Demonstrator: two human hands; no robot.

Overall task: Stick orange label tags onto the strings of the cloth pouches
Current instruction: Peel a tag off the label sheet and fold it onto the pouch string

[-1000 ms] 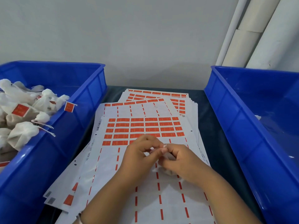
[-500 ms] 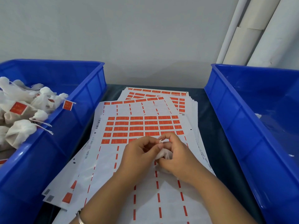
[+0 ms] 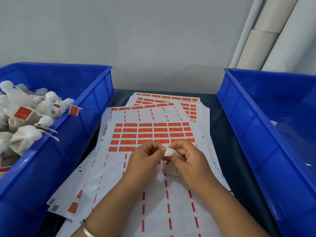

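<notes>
Both hands meet over the label sheets (image 3: 153,177), which lie stacked on the surface between two blue bins. The left hand (image 3: 145,159) and right hand (image 3: 186,159) hold one small white pouch (image 3: 170,152) just above the top sheet, near the last full rows of orange labels (image 3: 153,132). Left fingers (image 3: 161,148) are curled and pinched on the pouch's left end; right fingers are curled round its right side, partly covering it. Held between both hands in this way, the pouch is judged to be steadied so its string can be found or drawn out for tagging; the string itself cannot be seen. No label is visible on either hand.

The pouch's visible part runs roughly left to right between the hands; which end carries the neck cannot be told.

The left bin (image 3: 82,134) holds tagged pouches (image 3: 25,134), apparently finished work. The right bin (image 3: 256,134) looks nearly empty.
</notes>
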